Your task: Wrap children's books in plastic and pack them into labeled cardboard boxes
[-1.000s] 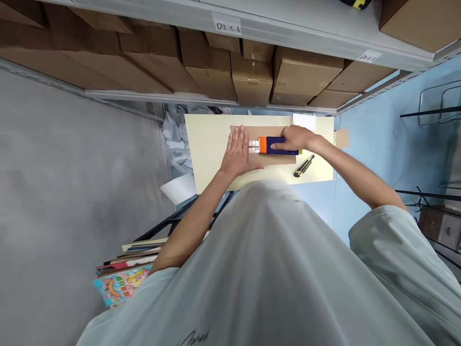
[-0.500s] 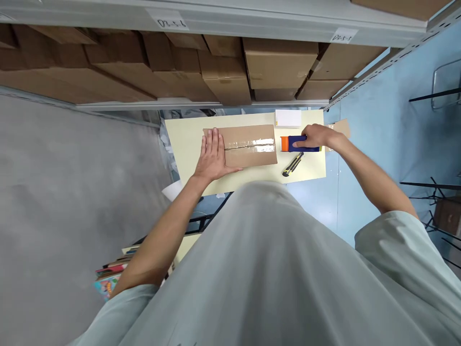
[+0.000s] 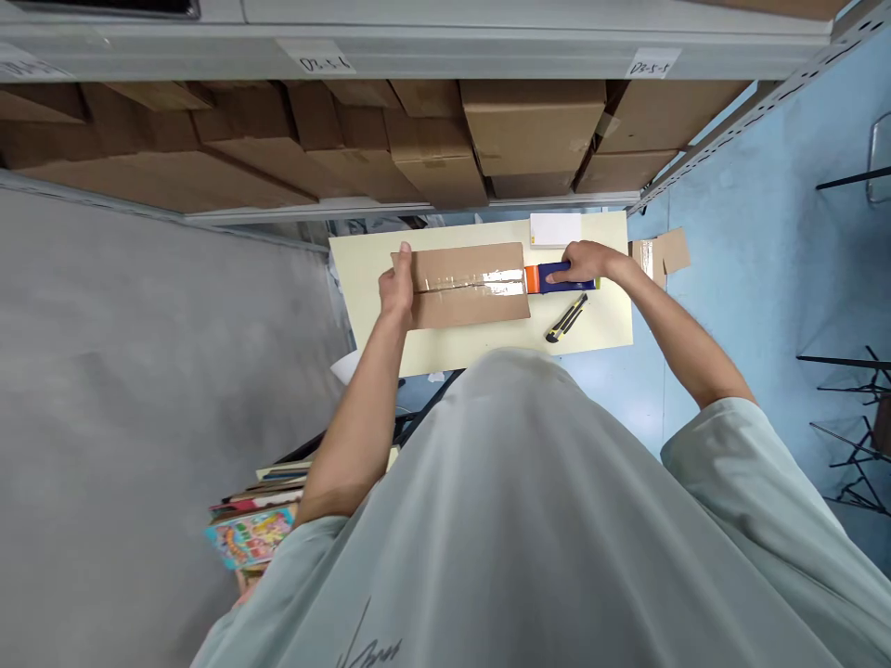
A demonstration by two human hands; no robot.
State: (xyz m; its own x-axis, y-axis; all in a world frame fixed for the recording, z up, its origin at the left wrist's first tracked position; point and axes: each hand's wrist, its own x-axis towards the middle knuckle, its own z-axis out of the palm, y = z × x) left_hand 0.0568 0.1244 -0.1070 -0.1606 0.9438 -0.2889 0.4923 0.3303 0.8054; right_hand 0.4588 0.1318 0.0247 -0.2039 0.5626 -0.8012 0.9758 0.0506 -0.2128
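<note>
A flat brown cardboard box [image 3: 466, 306] lies on a pale yellow table [image 3: 480, 343], with a shiny strip of clear tape along its middle seam. My left hand [image 3: 396, 283] grips the box's left end, fingers curled over the edge. My right hand [image 3: 585, 263] is closed on a blue and orange tape dispenser [image 3: 553, 278], whose orange head touches the box's right end.
A yellow and black utility knife [image 3: 567, 318] lies on the table near the dispenser. A white pad [image 3: 555, 229] sits at the table's far edge. Shelves of cardboard boxes [image 3: 529, 121] rise behind. Books [image 3: 254, 529] are stacked on the floor at left; a cardboard scrap [image 3: 661, 255] lies right.
The dispenser ran rightward off the box, leaving tape on the seam, then came back to the box's right end. My left hand went from lying flat to gripping the left edge.
</note>
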